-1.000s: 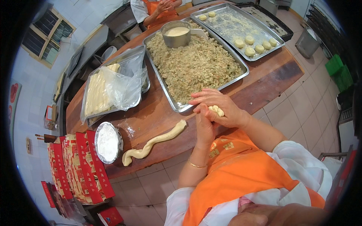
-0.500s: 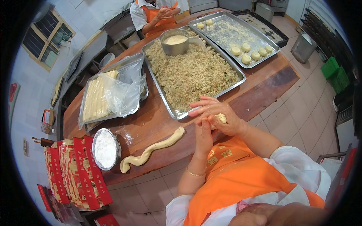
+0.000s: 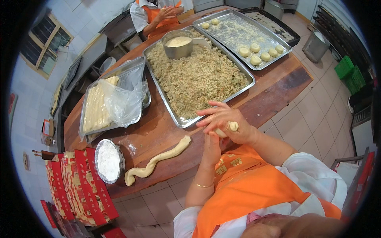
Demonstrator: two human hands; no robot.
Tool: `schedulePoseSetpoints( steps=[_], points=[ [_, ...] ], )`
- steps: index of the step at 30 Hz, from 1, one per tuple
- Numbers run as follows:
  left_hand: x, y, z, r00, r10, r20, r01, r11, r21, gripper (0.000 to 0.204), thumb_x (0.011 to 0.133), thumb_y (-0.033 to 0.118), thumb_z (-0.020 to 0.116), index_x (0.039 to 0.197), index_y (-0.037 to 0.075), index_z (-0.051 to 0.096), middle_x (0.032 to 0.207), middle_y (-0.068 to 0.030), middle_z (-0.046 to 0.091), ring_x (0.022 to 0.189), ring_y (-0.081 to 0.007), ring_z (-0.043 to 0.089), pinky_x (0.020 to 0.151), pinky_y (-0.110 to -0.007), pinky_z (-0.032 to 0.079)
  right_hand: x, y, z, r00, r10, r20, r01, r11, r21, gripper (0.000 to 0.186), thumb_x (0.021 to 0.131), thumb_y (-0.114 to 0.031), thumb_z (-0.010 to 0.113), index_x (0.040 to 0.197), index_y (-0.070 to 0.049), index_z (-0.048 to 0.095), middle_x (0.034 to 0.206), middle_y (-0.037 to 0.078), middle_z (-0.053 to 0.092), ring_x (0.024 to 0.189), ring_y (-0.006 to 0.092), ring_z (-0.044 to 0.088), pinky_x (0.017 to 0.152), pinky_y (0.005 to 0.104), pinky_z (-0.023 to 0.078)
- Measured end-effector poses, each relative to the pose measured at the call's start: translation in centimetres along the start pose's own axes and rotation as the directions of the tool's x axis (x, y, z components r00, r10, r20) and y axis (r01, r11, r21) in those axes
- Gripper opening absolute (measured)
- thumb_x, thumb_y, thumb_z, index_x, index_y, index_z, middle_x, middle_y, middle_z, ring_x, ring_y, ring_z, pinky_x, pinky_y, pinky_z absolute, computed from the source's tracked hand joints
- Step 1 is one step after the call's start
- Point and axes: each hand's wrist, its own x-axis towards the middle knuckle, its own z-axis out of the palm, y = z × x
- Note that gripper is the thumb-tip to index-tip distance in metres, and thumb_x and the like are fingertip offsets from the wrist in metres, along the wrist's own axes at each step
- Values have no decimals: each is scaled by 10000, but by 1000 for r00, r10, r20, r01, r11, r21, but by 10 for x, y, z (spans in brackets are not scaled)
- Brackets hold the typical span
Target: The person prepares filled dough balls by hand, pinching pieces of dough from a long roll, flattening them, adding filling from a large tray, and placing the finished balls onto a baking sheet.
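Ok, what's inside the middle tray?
Crumbly mixture, with a metal pot of pale contents resting in it and something white beside. The floor of the tray and the pot's underside are covered.

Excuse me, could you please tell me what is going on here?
The person's right hand holds a small piece of pale dough, with the left hand close against it. A wavy dough strip lies on the wooden table, near a bowl of white powder. Beyond the hands is a crumbly mixture, and round dough pieces sit on a farther tray.
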Motion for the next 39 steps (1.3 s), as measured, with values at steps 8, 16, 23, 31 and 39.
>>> schedulePoseSetpoints(
  steps=[8, 16, 23, 31, 39],
  points=[
    [1, 6, 7, 997, 79, -13, -78, 993, 83, 879, 913, 765, 389, 1319, -9, 475, 1154, -87, 576, 991, -139, 582, 795, -275, 489, 16, -21, 8, 969, -135, -205, 126, 990, -57, 489, 1031, -486, 396, 1138, -133, 715, 1346, 82, 617, 1406, 295, 411, 1178, 529, 172],
    [3, 11, 34, 952, 242, -187, -188, 945, 266, 840, 927, 734, 400, 1324, -5, 455, 1050, -57, 580, 875, -119, 579, 692, -246, 457, 9, -16, 6, 987, -20, -161, 33, 996, 79, 540, 1024, -522, 384, 1212, -128, 702, 1427, 113, 549, 1453, 337, 319, 1179, 526, 161],
    [-6, -5, -2, 993, 120, 13, -120, 989, 84, 711, 964, 540, 562, 1388, 6, 362, 1145, -54, 553, 949, -108, 580, 752, -231, 480, 5, -13, -4, 1000, 4, 6, -4, 1000, 31, 605, 1019, -572, 339, 1262, -138, 684, 1526, 130, 437, 1477, 348, 257, 1182, 525, 152],
    [-12, -4, -11, 994, 0, 106, 0, 1000, 1, 683, 984, 470, 546, 1435, 7, 326, 1257, -89, 485, 1113, -177, 525, 877, -311, 469, 10, -21, 13, 952, -87, -294, 113, 991, 72, 636, 1034, -566, 290, 1119, -138, 752, 1406, 125, 568, 1432, 362, 347, 1176, 525, 175],
    [-8, 7, 12, 983, 182, 1, -180, 972, 149, 706, 978, 595, 477, 1355, 2, 415, 1070, -61, 540, 746, -84, 533, 566, -212, 402, 2, -13, 4, 979, -47, -199, 57, 997, 45, 628, 1042, -545, 271, 1088, -149, 756, 1442, 105, 537, 1438, 350, 338, 1174, 521, 177]
  ],
)
